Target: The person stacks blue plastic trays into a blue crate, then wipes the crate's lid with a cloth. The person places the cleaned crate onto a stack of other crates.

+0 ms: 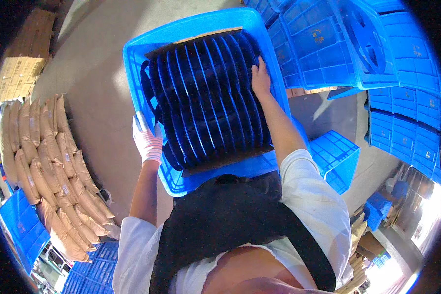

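A blue plastic crate [194, 22] lies before me, its near rim close to my black apron. Inside stands a row of thin black round discs [205, 95] on edge, packed side by side, with narrow gaps between them. What looks like a brown cardboard sheet [209, 34] shows along their far side. My left hand [147, 143], in a white striped glove, straddles the crate's left wall, thumb inside and fingers outside. Bare, my right hand [261, 79] lies at the right end of the row, against the last disc beside the crate wall. Its fingertips are partly hidden.
Stacked blue crates [316, 44] rise at the far right, with more crates [404, 136] further right. A blue crate [338, 158] sits tilted by my right arm. Brown sacks [55, 165] are piled at left, beyond the grey floor [95, 99]. Cartons [22, 73] stand at far left.
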`<state>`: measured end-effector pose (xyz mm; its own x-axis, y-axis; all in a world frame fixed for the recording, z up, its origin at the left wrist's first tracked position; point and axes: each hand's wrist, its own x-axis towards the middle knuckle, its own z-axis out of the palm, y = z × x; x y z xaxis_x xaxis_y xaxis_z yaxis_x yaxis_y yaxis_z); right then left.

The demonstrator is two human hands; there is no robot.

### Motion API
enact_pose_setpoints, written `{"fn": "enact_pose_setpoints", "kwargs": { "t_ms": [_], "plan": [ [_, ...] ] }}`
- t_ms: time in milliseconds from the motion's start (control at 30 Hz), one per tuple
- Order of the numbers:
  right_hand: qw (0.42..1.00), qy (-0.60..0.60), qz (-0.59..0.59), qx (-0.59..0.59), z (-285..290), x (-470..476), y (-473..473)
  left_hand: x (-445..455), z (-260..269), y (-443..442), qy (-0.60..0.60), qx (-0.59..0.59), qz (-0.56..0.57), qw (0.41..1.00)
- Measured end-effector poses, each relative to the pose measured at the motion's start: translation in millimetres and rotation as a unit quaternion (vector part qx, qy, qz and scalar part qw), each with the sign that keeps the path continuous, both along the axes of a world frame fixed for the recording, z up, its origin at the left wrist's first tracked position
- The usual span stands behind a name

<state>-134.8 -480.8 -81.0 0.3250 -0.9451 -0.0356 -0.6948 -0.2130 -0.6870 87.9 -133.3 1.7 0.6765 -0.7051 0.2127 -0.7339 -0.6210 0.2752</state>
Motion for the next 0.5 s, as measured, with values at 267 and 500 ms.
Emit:
{"fn": "enact_pose_setpoints", "kwargs": {
  "t_ms": [267,500],
  "plan": [
    [0.993,0.117,-0.006,-0.029,9,8,-17,0,4,-6,0.009,-0.002,0.000,1.000],
    [0.982,0.179,-0.042,-0.033,43,16,-12,-1,5,-4,0.003,0.018,0.007,1.000]
  ]
}}
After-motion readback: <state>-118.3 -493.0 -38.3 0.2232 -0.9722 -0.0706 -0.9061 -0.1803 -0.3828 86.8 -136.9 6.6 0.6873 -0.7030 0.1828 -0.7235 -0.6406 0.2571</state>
